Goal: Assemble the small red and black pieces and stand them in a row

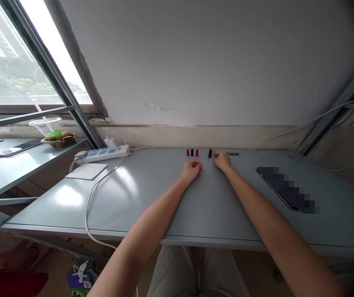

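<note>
Fingers of my left hand point(192, 170) curl closed around nothing I can see; those of my right hand point(222, 161) curl beside a small clear piece point(213, 154), too small to tell if I'm holding it. Red and black cylinders point(192, 152) stand upright near the table's point(152, 194) far edge, with dark pegs point(233, 154) to their right and a power strip point(102, 154) toward the far left corner.

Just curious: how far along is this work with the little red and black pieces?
Little looks finished: three red and black cylinders stand upright in a row. In hand: the right hand sits at a small clear piece; the left hand shows nothing held. Remaining: a row of small dark pieces.
</note>
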`<state>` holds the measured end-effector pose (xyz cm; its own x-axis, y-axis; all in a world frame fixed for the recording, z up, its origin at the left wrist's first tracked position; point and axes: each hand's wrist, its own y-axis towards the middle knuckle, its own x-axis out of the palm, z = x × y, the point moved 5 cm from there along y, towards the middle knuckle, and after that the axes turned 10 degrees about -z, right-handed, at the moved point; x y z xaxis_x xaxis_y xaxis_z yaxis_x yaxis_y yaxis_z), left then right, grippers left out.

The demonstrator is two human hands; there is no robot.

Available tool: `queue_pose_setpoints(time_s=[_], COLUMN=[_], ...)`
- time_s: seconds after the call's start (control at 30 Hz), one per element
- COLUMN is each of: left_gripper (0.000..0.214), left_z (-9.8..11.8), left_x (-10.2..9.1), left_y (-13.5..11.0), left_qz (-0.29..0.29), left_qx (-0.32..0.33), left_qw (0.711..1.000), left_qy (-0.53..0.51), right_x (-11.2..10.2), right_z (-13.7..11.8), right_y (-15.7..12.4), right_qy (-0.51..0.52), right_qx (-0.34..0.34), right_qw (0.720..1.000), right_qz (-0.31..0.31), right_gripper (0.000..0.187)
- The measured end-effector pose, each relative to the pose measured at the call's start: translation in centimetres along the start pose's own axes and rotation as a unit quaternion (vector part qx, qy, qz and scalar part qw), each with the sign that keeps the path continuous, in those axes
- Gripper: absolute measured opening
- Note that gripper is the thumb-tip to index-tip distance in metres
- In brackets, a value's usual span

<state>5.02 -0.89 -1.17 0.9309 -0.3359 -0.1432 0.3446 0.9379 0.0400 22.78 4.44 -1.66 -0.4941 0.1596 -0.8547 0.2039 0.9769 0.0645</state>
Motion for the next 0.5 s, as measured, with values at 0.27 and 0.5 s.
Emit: queue_pose_setpoints(time_s=[0.27,0.5], left_gripper=[0.012,0.023], left_z=[0.2,2.5], left_x=[0.2,-0.6], left_y=[-0.1,-0.9], left_qz=[-0.013,0.049], left_qx=[0.013,0.069], left_qw=[0.997,0.939], left_qy=[0.071,0.334], right_x=[-0.1,-1.7], right_z=[-0.2,-0.6], right_y=[0.1,-1.8], right_qy=[-0.018,-0.113], right_qx=[0.012,0.007], right_qw=[1.000,0.992], right_qz=[-0.013,-0.058], right_gripper=[0.018,0.022])
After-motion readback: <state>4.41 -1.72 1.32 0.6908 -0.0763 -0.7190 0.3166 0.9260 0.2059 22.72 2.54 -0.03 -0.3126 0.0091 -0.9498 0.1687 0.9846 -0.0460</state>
